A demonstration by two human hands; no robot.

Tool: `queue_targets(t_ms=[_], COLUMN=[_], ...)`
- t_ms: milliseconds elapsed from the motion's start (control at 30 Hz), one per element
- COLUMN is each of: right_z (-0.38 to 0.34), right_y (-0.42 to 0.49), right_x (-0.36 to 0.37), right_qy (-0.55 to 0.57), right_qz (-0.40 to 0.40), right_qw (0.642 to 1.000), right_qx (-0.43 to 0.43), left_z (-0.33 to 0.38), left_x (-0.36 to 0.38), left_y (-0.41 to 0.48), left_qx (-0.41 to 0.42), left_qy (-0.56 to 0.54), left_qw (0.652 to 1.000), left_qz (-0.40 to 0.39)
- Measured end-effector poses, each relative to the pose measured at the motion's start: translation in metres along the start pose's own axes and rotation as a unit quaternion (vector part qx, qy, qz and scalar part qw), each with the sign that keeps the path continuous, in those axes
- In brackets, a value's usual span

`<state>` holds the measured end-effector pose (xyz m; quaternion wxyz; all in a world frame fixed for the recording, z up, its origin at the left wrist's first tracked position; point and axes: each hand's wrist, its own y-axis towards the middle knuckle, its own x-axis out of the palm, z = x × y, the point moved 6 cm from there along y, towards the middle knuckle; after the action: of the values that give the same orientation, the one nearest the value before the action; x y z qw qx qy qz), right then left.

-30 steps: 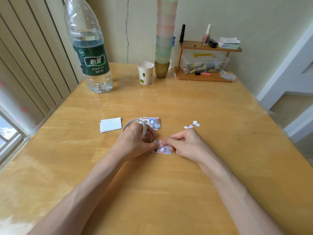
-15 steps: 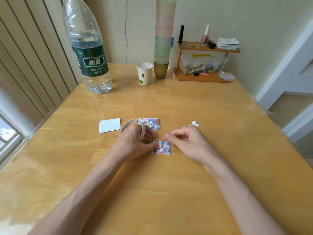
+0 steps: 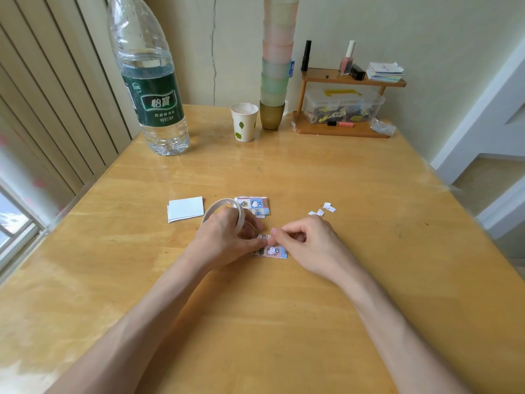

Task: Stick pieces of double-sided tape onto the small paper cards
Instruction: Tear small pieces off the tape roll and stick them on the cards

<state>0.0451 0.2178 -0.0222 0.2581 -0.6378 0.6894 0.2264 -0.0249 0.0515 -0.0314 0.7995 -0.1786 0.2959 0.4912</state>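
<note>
A small cartoon-printed card (image 3: 274,250) lies on the wooden table (image 3: 312,322) between my hands. My left hand (image 3: 227,240) has the white tape roll (image 3: 220,207) looped over its fingers and presses the card's left edge with the thumb. My right hand (image 3: 306,243) has curled fingers, thumb and forefinger pinched together at the card's top edge; what they hold is too small to tell. Several more printed cards (image 3: 254,205) sit stacked just behind the roll. A stack of white cards (image 3: 186,209) lies to the left.
A few white backing scraps (image 3: 324,210) lie right of my right hand. At the back stand a large water bottle (image 3: 150,89), a paper cup (image 3: 244,122), a tall stack of cups (image 3: 275,64) and a small wooden shelf (image 3: 341,106) with a plastic box.
My right hand slid off the card to the right, then came back with its fingertips at the card's top edge. My left hand stayed on the card with the roll.
</note>
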Motion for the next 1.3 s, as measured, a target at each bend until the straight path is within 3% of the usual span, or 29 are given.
queue_targets(t_ms=[400, 567, 868, 1301], right_z=[0.002, 0.012, -0.003, -0.006], right_y=[0.001, 0.006, 0.006, 0.007], right_x=[0.001, -0.007, 0.012, 0.004], right_qy=[0.012, 0.129, -0.022, 0.061], right_qz=[-0.011, 0.024, 0.03, 0.067], right_qw=[1.0, 0.989, 0.998, 0.994], right_qx=[0.019, 0.061, -0.051, -0.063], left_z=[-0.005, -0.007, -0.005, -0.006], left_x=[-0.002, -0.002, -0.002, -0.003], left_y=[-0.005, -0.002, -0.003, -0.002], left_qx=[0.021, 0.043, 0.057, 0.061], left_qy=[-0.011, 0.01, 0.004, 0.002], left_qw=[0.999, 0.998, 0.998, 0.997], left_qz=[-0.034, -0.041, -0.041, -0.046])
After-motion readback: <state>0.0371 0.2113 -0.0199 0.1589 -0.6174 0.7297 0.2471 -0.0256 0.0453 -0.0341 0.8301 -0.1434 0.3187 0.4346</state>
